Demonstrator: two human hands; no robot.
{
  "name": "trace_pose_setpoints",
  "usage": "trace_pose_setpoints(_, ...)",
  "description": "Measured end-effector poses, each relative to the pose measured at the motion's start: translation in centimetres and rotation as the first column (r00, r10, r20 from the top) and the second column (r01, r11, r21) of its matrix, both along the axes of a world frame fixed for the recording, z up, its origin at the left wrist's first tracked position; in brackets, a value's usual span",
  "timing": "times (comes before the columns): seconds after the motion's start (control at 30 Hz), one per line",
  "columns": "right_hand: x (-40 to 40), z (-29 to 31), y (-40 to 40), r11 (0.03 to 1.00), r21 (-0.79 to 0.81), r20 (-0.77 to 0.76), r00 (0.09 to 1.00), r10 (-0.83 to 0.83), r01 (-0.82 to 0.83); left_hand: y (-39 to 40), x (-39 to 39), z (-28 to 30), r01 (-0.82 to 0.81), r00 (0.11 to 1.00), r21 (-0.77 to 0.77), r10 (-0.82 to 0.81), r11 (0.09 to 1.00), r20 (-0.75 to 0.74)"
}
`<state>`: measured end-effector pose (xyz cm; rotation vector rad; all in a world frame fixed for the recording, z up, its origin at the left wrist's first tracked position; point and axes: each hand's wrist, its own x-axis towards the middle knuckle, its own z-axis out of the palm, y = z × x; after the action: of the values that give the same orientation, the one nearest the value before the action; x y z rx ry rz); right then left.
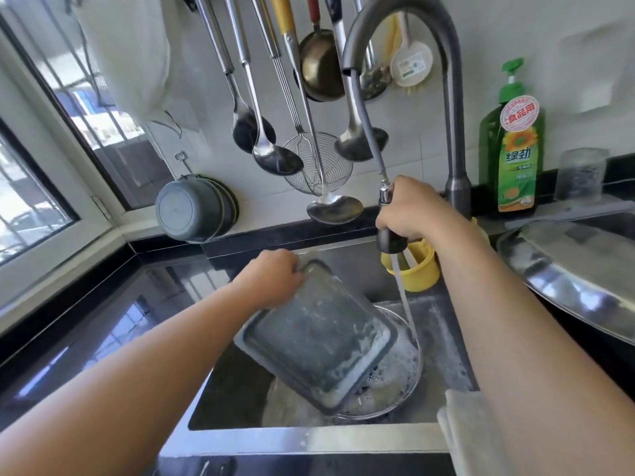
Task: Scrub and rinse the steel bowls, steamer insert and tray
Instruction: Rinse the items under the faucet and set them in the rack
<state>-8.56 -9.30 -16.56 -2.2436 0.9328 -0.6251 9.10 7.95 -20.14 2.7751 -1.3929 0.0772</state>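
Left hand (275,276) grips the far corner of the soapy rectangular steel tray (319,341), tilted over the sink (240,383) and a sudsy round steel bowl (395,379). Right hand (412,211) clamps the pull-out spray head (390,231); water stream (407,300) falls just beside the tray's right edge.

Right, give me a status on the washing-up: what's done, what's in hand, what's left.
Done: the tray looks scrubbed, suds clinging to it. In hand: the left hand grips it tilted over the sink; the right hand holds the pull-out sprayer, water running beside it. Left: rinsing the tray, then the sudsy round steel piece beneath it.
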Motion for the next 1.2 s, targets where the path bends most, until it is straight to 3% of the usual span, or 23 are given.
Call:
trace_pose_setpoints(0.13, 1.2, -0.4, 0.7, 0.995, 0.081, 0.053, 0.997, 0.056, -0.06, 2.1, -0.4, -3.3, -0.223, 0.937, -0.19, 0.157, 0.956, -0.313)
trace_pose_setpoints(0.2, 2.0, -0.7, 1.1, 0.986, 0.134, 0.122, 0.989, 0.079, -0.095, 2.8, -0.3, -5.0, -0.391, 0.801, -0.266, 0.183, 0.881, -0.571)
trace_pose_setpoints(0.27, 2.8, -1.0, 1.8, 0.968, 0.21, 0.221, 0.971, 0.091, -0.139, 3.6, -0.3, -6.5, -0.534, 0.604, -0.269, 0.138, 0.802, -0.785)
trace_pose_setpoints(0.4, 4.4, -1.6, 2.8, 0.945, 0.271, 0.362, 0.929, 0.077, -0.184, 4.7, 0.0, -9.1, -0.64, 0.379, -0.207, 0.069, 0.74, -0.923)
trace_pose_setpoints(0.53, 5.1, -1.6, 3.4, 0.893, 0.346, 0.444, 0.889, 0.113, -0.286, 5.1, 0.3, -10.8, -0.708, 0.26, -0.159, 0.044, 0.688, -0.965)
trace_pose_setpoints(0.9, 6.0, -1.5, 4.2, 0.808, 0.416, 0.526, 0.835, 0.159, -0.416, 4.5, 1.2, -10.0, -0.724, 0.175, -0.173, -0.065, 0.668, -0.982)
trace_pose_setpoints(1.07, 6.1, -1.4, 4.3, 0.773, 0.44, 0.554, 0.816, 0.166, -0.456, 4.5, 1.0, -9.0, -0.659, 0.192, -0.202, -0.098, 0.725, -0.977)
trace_pose_setpoints(1.2, 6.1, -1.3, 4.4, 0.775, 0.437, 0.549, 0.818, 0.171, -0.456, 4.5, 0.7, -8.4, -0.599, 0.273, -0.255, -0.105, 0.759, -0.956)
